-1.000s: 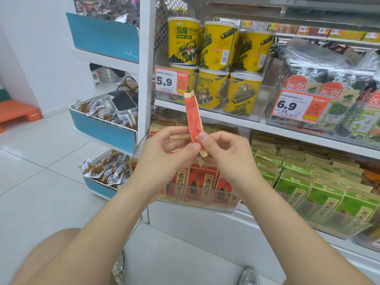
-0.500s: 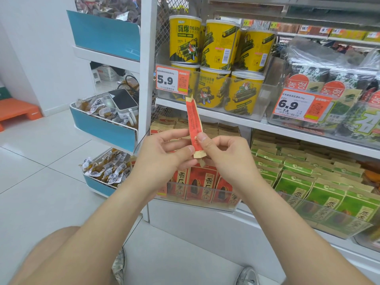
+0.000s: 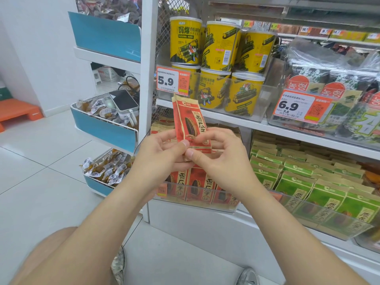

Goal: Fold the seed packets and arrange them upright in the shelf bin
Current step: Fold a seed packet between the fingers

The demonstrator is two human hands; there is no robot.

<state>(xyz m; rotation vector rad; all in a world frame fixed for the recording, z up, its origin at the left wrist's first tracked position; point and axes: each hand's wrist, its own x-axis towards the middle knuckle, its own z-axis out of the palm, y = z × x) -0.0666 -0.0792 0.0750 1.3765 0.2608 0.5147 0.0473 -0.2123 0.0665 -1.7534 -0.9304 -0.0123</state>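
Note:
A red seed packet (image 3: 189, 120) with a dark sunflower-seed picture stands upright in front of the shelf, its printed face turned to me. My left hand (image 3: 164, 155) pinches its lower left edge with thumb and fingers. My right hand (image 3: 222, 159) pinches its bottom edge from the right. Below my hands, a clear shelf bin (image 3: 197, 204) holds a row of the same red packets (image 3: 202, 187) standing upright.
Green seed packets (image 3: 298, 182) fill the clear bin to the right. Yellow canisters (image 3: 218, 50) and price tags (image 3: 170, 82) sit on the shelf above. Blue-fronted wire baskets (image 3: 102, 128) with small wrapped snacks and a phone stand at the left. Tiled floor lies below.
The packet has turned from edge-on to showing its broad printed face. Both hands shifted a little lower on it and stayed pinched at its bottom.

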